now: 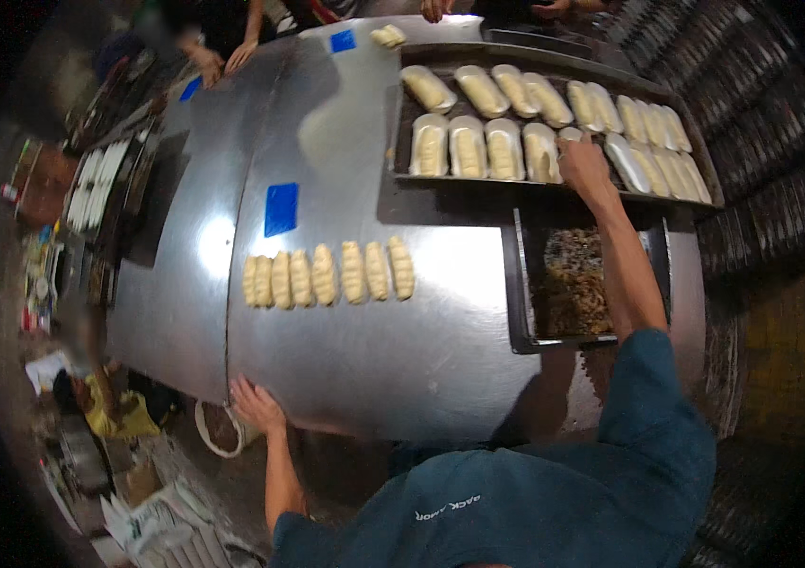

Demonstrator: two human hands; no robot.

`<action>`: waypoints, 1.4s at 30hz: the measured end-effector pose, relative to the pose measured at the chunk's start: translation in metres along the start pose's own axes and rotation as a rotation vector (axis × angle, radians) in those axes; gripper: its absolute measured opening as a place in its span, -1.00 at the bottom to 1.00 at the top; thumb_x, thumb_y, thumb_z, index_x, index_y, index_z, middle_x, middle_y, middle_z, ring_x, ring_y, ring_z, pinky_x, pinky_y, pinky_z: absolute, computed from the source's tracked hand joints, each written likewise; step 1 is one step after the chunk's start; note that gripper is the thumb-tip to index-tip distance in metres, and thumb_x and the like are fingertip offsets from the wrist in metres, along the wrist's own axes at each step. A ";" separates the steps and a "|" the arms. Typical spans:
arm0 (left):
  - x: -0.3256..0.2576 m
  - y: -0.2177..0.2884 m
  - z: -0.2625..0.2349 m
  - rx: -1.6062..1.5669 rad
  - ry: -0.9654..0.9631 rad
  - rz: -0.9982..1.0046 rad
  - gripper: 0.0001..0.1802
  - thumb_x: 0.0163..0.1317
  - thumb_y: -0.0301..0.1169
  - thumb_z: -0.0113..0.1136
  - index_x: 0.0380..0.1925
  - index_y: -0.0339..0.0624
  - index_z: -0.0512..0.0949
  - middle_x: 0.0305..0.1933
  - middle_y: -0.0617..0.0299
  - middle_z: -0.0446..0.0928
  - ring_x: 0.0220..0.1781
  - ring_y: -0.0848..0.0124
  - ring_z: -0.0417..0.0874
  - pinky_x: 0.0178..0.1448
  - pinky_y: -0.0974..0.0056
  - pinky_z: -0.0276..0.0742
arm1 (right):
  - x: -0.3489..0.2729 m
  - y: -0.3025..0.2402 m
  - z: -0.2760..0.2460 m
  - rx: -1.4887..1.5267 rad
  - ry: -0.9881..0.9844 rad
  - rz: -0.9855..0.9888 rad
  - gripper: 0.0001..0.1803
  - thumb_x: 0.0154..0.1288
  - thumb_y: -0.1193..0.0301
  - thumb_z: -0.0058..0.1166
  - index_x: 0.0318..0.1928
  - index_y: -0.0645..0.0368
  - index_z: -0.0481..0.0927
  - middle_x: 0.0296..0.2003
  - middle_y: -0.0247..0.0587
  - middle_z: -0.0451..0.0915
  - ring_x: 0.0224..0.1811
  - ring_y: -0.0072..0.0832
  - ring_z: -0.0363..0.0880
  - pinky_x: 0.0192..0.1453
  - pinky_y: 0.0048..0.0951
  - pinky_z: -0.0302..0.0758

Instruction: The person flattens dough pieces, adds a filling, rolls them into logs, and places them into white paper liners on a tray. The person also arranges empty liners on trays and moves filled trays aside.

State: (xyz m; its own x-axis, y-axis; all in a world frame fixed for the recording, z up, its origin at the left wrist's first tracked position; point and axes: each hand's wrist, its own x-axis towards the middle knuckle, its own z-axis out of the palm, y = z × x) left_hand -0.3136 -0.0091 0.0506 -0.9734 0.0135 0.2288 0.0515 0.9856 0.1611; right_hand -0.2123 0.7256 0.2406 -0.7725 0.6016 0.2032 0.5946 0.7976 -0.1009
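My left hand (256, 405) lies on the near edge of the steel table, fingers spread, holding nothing. My right arm stretches over to a large dark tray (554, 183), and my right hand (584, 161) is down at a white oval paper mold (570, 134) in its near row. The hand covers most of that mold; whether the fingers grip it is hidden. Other white molds with pale shaped dough pieces (501, 151) stand in two rows on the tray. Between my hands, several scored dough rolls (324, 275) lie side by side on the table.
A dark pan (525, 322) with brown crumbly residue sits under my right forearm. Blue patches (281, 209) mark the steel tabletop (355, 369). Another person's hands (222, 62) rest at the far left edge. Stacked dark trays (762, 170) stand right; a white bucket (218, 431) is below left.
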 end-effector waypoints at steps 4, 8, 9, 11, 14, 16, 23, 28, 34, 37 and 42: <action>-0.001 0.000 0.002 -0.020 0.028 -0.010 -0.46 0.40 -0.25 -0.20 0.35 -0.17 0.25 0.47 -0.04 0.15 0.52 -0.01 0.06 0.50 -0.18 -0.15 | -0.071 -0.128 0.004 0.339 -0.001 -0.098 -0.64 0.17 0.37 0.12 0.02 0.05 0.60 -0.09 0.26 0.54 -0.13 0.08 0.59 -0.03 -0.03 0.53; 0.000 0.004 -0.003 -0.048 0.011 -0.028 -0.45 0.39 -0.26 -0.18 0.34 -0.19 0.26 0.47 -0.05 0.14 0.53 0.00 0.04 0.51 -0.19 -0.19 | -0.128 -0.246 0.046 0.400 -0.113 -0.179 -0.58 0.15 0.39 0.14 0.08 0.00 0.56 -0.01 0.21 0.46 -0.05 0.09 0.52 -0.03 -0.06 0.54; -0.001 0.005 -0.005 -0.060 -0.002 -0.041 -0.45 0.39 -0.26 -0.18 0.34 -0.19 0.25 0.47 -0.06 0.14 0.53 0.00 0.03 0.51 -0.20 -0.20 | -0.142 -0.267 0.057 0.405 -0.090 -0.164 -0.60 0.14 0.41 0.14 0.05 0.01 0.56 -0.09 0.14 0.46 -0.06 0.09 0.50 -0.07 -0.07 0.57; -0.002 0.005 -0.009 -0.081 -0.020 -0.049 -0.44 0.39 -0.25 -0.17 0.36 -0.19 0.23 0.48 -0.06 0.10 0.54 0.01 0.00 0.51 -0.20 -0.22 | -0.153 -0.287 0.078 0.356 -0.238 -0.064 -0.59 0.14 0.42 0.13 0.06 0.02 0.55 -0.09 0.18 0.44 -0.07 0.09 0.49 -0.06 -0.05 0.56; -0.003 0.005 -0.012 -0.074 -0.043 -0.057 -0.43 0.40 -0.24 -0.18 0.37 -0.18 0.20 0.50 -0.04 0.07 0.55 0.03 -0.03 0.52 -0.19 -0.24 | -0.158 -0.293 0.105 0.387 -0.235 -0.061 -0.56 0.14 0.43 0.11 0.09 0.05 0.56 -0.05 0.24 0.45 -0.07 0.07 0.50 -0.04 -0.03 0.55; -0.003 0.006 -0.011 -0.075 -0.045 -0.058 -0.43 0.40 -0.23 -0.19 0.38 -0.16 0.18 0.51 -0.03 0.05 0.56 0.05 -0.05 0.52 -0.18 -0.26 | -0.154 -0.282 0.114 0.467 -0.185 -0.028 -0.59 0.12 0.50 0.08 0.05 0.13 0.59 -0.11 0.14 0.52 -0.16 -0.06 0.58 -0.04 -0.07 0.55; -0.005 -0.002 -0.004 0.037 -0.046 -0.003 -0.44 0.42 -0.23 -0.21 0.38 -0.14 0.19 0.49 -0.02 0.08 0.55 0.06 -0.02 0.52 -0.15 -0.19 | -0.180 -0.202 0.062 1.999 -0.629 0.515 -0.51 0.19 0.56 0.04 0.18 0.25 0.47 -0.24 -0.19 0.59 -0.30 -0.52 0.60 -0.24 -0.48 0.59; 0.000 -0.008 0.021 0.165 -0.127 -0.069 -0.46 0.47 -0.25 -0.28 0.41 -0.10 0.16 0.50 0.00 0.08 0.52 0.04 0.06 0.51 -0.11 -0.12 | -0.194 -0.088 -0.016 1.804 -0.334 0.363 -0.34 0.12 0.63 0.12 0.30 0.12 0.37 -0.06 -0.15 0.51 -0.23 -0.57 0.54 -0.26 -0.60 0.54; -0.006 -0.003 0.048 0.263 -0.080 -0.231 -0.47 0.49 -0.21 -0.33 0.42 -0.03 0.16 0.52 0.11 0.06 0.53 0.09 0.06 0.49 -0.13 -0.07 | -0.110 0.105 -0.079 1.092 0.074 0.293 -0.34 0.14 0.54 0.19 0.29 0.27 0.37 -0.04 -0.14 0.55 -0.07 -0.44 0.54 0.05 -0.45 0.48; -0.006 -0.005 0.048 0.260 -0.094 -0.234 -0.47 0.49 -0.22 -0.34 0.42 -0.02 0.17 0.52 0.13 0.06 0.53 0.09 0.06 0.50 -0.12 -0.07 | -0.052 0.160 -0.069 0.567 0.126 0.265 -0.35 0.06 0.48 0.19 0.25 0.21 0.45 -0.02 -0.04 0.59 -0.02 -0.32 0.58 0.10 -0.37 0.47; -0.005 -0.006 0.042 0.244 -0.045 -0.230 -0.47 0.50 -0.21 -0.36 0.41 -0.04 0.16 0.52 0.14 0.06 0.53 0.08 0.05 0.51 -0.09 -0.08 | -0.010 0.189 0.001 0.298 0.138 0.046 -0.49 0.02 0.50 0.16 0.09 0.17 0.56 -0.04 0.07 0.61 0.07 -0.01 0.53 0.17 -0.21 0.45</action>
State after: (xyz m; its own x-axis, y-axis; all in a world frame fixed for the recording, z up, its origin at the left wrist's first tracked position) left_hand -0.3185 -0.0076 0.0082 -0.9625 -0.2115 0.1702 -0.2199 0.9750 -0.0323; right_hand -0.0923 0.8708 0.2186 -0.6967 0.6423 0.3195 0.5212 0.7593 -0.3897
